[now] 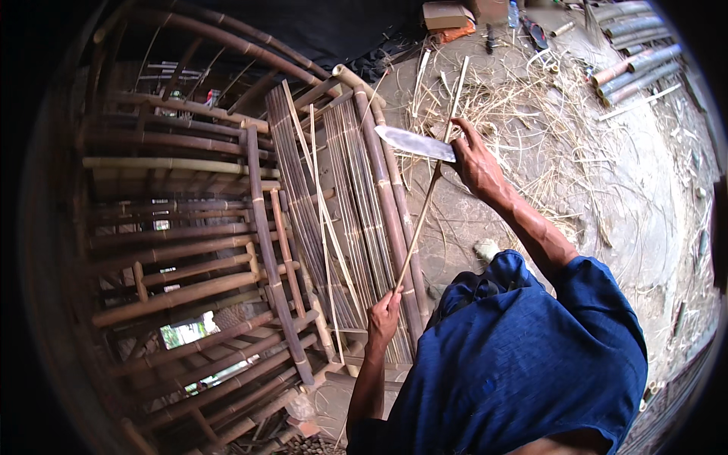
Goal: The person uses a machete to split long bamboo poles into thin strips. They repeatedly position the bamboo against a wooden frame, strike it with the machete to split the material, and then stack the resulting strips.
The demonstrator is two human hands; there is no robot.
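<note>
My left hand [384, 321] is closed around the lower end of a long, thin bamboo strip [418, 231], beside the bamboo bench. The strip slants up and away to my right hand [477, 164]. That hand is closed on a knife [415, 142], whose broad pale blade points left and lies across the strip. The knife's handle is hidden in my fingers. Just left of both hands, the bench's slatted seat [355, 189] carries loose pale strips [319, 182].
A thick bamboo rail [390, 199] edges the bench, and a bamboo frame [193, 292] rises at left. Curly shavings [523, 125] litter the concrete floor [607, 205]. Bamboo poles [641, 68] lie at the far right. A cardboard box [446, 15] and a bottle [513, 15] stand at the back.
</note>
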